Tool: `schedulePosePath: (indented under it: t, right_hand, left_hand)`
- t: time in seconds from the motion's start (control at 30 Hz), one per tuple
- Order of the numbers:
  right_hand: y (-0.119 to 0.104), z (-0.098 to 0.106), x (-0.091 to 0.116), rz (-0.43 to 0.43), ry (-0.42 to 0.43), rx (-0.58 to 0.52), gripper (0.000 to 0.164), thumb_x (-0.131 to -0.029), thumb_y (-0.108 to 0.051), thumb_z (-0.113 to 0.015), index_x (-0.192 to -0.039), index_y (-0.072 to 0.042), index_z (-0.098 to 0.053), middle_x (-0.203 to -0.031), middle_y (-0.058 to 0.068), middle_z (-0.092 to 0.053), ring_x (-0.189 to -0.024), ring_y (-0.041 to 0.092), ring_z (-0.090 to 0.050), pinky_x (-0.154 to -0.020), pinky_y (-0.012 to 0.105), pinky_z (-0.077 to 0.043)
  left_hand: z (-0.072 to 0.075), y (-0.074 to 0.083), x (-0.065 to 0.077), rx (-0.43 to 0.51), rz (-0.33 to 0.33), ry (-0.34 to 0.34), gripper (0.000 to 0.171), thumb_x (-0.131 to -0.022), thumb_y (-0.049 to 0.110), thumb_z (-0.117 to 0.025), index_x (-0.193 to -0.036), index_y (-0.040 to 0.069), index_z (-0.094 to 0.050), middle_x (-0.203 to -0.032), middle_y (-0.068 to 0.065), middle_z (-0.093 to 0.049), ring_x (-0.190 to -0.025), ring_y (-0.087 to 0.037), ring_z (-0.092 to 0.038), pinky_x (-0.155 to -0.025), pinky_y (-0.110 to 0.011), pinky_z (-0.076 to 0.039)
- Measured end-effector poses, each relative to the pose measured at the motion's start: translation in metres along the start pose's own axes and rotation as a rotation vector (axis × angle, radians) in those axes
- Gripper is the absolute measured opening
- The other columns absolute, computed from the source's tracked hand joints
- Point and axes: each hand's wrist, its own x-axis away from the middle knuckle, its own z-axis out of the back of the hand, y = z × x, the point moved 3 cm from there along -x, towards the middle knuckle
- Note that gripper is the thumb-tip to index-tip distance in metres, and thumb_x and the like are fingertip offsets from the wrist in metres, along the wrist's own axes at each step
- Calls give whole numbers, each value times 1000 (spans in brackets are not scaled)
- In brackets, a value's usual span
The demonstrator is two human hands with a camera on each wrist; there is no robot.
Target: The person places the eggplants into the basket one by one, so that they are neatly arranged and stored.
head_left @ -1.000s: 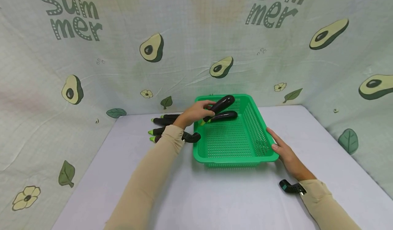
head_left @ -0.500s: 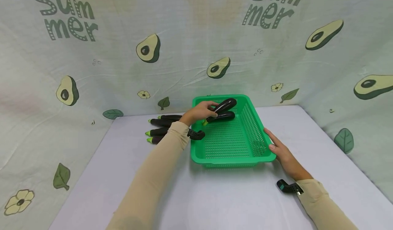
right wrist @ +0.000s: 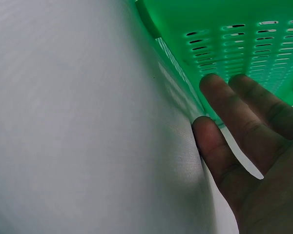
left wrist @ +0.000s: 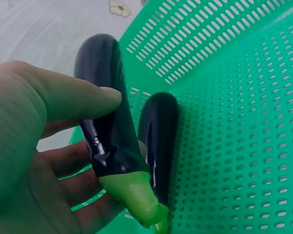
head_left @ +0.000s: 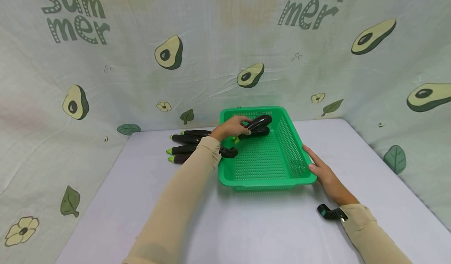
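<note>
My left hand (head_left: 234, 126) grips a dark, glossy eggplant (head_left: 260, 121) over the far left part of a green plastic basket (head_left: 267, 183). In the left wrist view the thumb lies across the held eggplant (left wrist: 101, 63), with fingers behind it and its green stem end pointing down. A second eggplant (left wrist: 159, 126) lies in the basket just behind it, partly hidden. My right hand (head_left: 327, 179) holds the basket's right rim, thumb on the rim. In the right wrist view its other fingers (right wrist: 217, 92) reach beneath the rim along the slotted outer wall.
Several more eggplants (head_left: 183, 149) lie on the white tabletop (head_left: 246, 225) left of the basket, partly covered by the left forearm. A printed cloth (head_left: 208, 41) with avocados hangs close behind the basket.
The held eggplant has come down toward the one in the basket and now overlaps more of it. My left hand lowered slightly with it; the right hand stays at the rim.
</note>
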Motion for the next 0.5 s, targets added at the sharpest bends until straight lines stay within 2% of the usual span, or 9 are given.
schedulePosePath:
  t: [0.2, 0.33, 0.5]
  right_hand:
    - [-3, -1, 0, 14, -1, -13, 58, -108, -19, -35, -163, -25, -15, -167, 8, -5, -147, 10, -10, -100, 9, -24]
    - [-4, -1, 0, 4, 3, -10, 58, -108, -20, -35, -163, -26, -15, -168, 7, -5, -147, 8, -11, -100, 9, -24]
    - [-5, -1, 0, 7, 1, -9, 58, -109, -19, -35, -163, -26, -15, -167, 9, -5, -147, 14, -12, -100, 10, -24]
  left_hand:
    - [-3, -3, -6, -66, 32, -20, 53, -98, 13, -66, -148, 11, -49, -129, -14, -58, -106, -25, -61, -82, -36, -51]
    - [-5, -3, -8, -125, 42, -32, 53, -98, 14, -67, -148, 10, -49, -137, -14, -54, -110, -25, -58, -88, -39, -50]
    - [-8, -4, -13, -184, 55, -41, 53, -98, 13, -66, -148, 10, -50, -150, -15, -44, -121, -30, -53, -94, -44, -47]
